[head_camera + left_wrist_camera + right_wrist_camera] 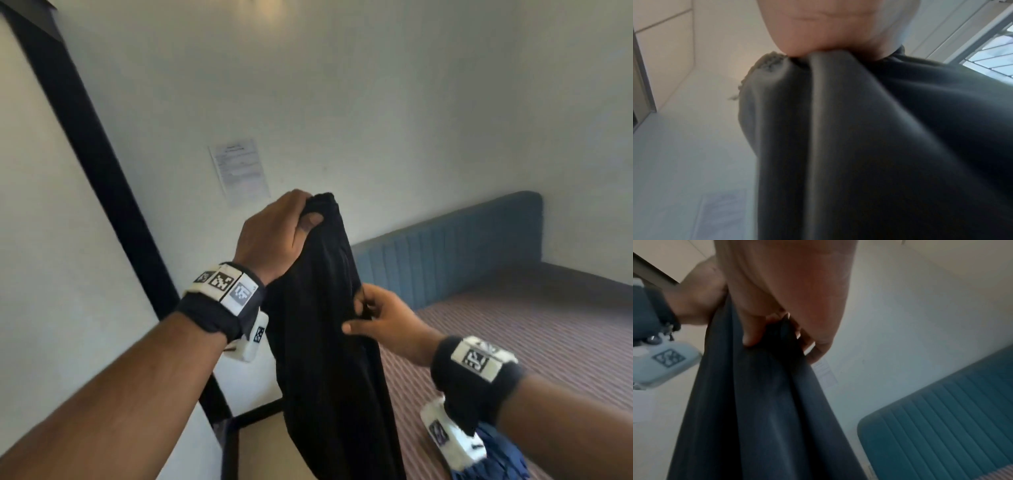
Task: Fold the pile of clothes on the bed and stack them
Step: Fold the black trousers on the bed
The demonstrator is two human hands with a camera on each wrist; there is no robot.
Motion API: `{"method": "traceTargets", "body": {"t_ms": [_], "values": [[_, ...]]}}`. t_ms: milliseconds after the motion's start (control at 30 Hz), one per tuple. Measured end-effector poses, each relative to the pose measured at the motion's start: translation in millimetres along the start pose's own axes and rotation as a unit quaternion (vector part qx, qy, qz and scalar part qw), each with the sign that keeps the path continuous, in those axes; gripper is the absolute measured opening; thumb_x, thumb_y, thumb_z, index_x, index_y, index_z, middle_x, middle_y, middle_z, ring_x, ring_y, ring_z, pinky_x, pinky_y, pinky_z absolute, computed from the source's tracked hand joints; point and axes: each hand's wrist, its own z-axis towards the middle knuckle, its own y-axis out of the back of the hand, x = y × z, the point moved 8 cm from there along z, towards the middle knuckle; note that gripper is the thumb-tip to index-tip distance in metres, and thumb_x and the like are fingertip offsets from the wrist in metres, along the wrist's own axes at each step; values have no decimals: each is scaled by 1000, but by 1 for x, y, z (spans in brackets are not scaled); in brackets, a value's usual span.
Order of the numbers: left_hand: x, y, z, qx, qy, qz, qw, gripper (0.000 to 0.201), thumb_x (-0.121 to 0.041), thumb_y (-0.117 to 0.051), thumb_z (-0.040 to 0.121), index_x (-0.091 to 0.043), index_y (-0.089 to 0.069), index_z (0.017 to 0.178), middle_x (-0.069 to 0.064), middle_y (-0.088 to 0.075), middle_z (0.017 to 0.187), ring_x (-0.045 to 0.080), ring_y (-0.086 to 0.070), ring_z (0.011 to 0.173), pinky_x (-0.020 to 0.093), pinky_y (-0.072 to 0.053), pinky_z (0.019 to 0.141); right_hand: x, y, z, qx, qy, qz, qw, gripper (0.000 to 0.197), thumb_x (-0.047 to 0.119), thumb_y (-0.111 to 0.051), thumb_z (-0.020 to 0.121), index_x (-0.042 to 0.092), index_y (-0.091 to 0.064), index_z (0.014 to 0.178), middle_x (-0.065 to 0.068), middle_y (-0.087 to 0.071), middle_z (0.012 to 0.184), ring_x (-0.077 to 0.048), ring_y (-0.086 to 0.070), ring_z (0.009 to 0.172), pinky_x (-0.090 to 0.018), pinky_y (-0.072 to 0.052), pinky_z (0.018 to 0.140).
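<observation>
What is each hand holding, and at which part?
The left hand grips the black garment by its bunched top end; the right hand pinches its right edge lower down.

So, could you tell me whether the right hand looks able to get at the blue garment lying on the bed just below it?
Probably yes, but not freely: the right hand pinches the black garment, which the left hand holds up. The blue garment lies just under the right wrist with nothing between; the hand would need to let go first.

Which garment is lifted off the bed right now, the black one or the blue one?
The black garment: the left hand grips its top and the right hand pinches its edge. The blue garment lies on the bed.
</observation>
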Motion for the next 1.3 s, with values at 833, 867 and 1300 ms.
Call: {"method": "traceTargets", "body": {"t_ms": [833,867,1300], "values": [[20,109,150,-114,-5,181,977,52,-50,-36,100,-2,-54,108,16,-60,96,39,-58,85,45,-43,64,-71,-8,65,-29,-23,-46,998,23,14,-54,72,2,-67,87,-18,-71,90,-23,-71,84,-53,-55,81],[16,110,157,-128,9,166,978,51,-49,-37,100,-2,-53,110,16,-61,98,39,-58,88,45,-43,65,-75,8,63,-90,-21,-8,996,20,10,-54,73,2,-67,86,-19,-71,89,-22,-69,81,-55,-55,81],[13,102,196,-252,113,-46,960,49,-43,-39,103,-1,-48,129,18,-59,126,40,-54,113,47,-39,85,-105,256,-50,-283,-91,-216,930,18,-11,-65,71,6,-64,66,3,-62,58,-9,-55,59,-35,-49,56]]}}
